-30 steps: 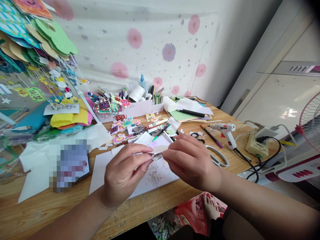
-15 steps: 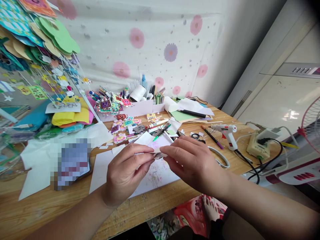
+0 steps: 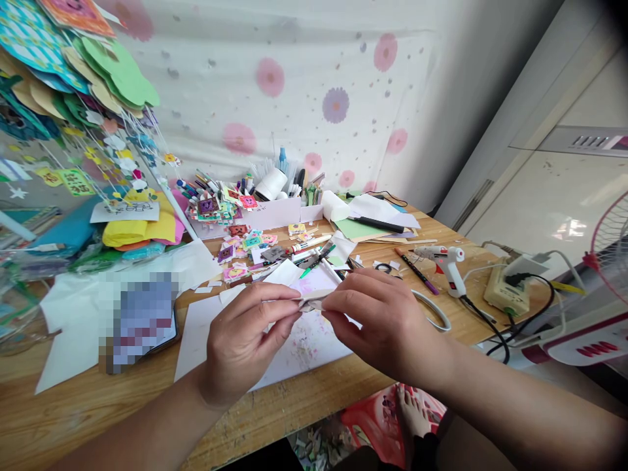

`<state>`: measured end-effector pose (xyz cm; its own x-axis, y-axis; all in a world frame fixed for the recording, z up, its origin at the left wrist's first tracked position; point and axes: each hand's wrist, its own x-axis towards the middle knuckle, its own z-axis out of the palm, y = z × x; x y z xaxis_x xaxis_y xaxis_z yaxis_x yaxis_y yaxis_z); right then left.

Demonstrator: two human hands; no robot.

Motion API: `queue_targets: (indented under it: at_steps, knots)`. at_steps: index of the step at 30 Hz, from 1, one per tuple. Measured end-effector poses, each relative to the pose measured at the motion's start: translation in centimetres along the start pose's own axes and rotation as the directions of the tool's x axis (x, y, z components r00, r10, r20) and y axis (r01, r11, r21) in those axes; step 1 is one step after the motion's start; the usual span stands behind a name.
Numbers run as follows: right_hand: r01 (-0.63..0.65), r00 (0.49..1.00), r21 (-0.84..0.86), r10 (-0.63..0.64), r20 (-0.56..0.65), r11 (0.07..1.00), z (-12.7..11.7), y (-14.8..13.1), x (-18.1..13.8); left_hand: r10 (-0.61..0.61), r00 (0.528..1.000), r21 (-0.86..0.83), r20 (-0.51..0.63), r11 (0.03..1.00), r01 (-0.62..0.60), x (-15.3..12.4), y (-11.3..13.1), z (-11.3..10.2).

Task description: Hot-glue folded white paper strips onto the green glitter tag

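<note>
Both my hands meet over the middle of a wooden table (image 3: 73, 412). My left hand (image 3: 243, 343) and my right hand (image 3: 377, 317) each pinch one end of a small folded piece of white paper (image 3: 310, 300), held edge-on between the fingertips. Under the hands lies a white sheet (image 3: 299, 347) marked with faint pink and green smudges. A pile of small coloured paper squares (image 3: 245, 245) lies just beyond the hands.
A glue gun (image 3: 444, 258) with its cord, a power strip (image 3: 505, 291) and scissors (image 3: 432, 307) lie to the right. A box of pens (image 3: 275, 203) stands at the back. A phone (image 3: 142, 320) lies left. Coloured paper stacks (image 3: 132, 229) fill the left; a fan (image 3: 608, 242) is far right.
The hands have turned the paper piece flatter, so that it now shows almost edge-on; my right hand has shifted slightly right. Nothing else on the table has moved.
</note>
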<state>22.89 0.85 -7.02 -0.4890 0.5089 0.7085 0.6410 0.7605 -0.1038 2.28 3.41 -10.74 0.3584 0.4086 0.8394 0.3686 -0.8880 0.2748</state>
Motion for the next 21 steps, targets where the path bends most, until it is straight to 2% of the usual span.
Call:
queue_targets:
  at_steps: [5, 9, 13, 21]
  knots:
    - [0.047, 0.999, -0.050, -0.046, 0.021, 0.998, -0.11, 0.00, -0.09, 0.022, 1.000, 0.012, -0.014, 1.000, -0.022, 0.00, -0.05, 0.06]
    - [0.079, 0.997, -0.120, -0.080, -0.007, 0.990, -0.25, -0.02, -0.19, 0.020, 1.000, 0.034, -0.017, 0.999, -0.020, -0.08, -0.07, 0.07]
    - [0.127, 0.992, -0.113, -0.128, -0.001, 0.985, -0.18, -0.12, -0.34, 0.025, 0.999, 0.033, -0.029, 0.999, -0.024, -0.10, 0.04, 0.01]
    - [0.089, 0.995, -0.085, -0.093, -0.045, 0.992, 0.25, 0.00, -0.62, 0.035, 0.998, -0.001, -0.044, 0.999, -0.035, 0.10, 0.29, -0.07]
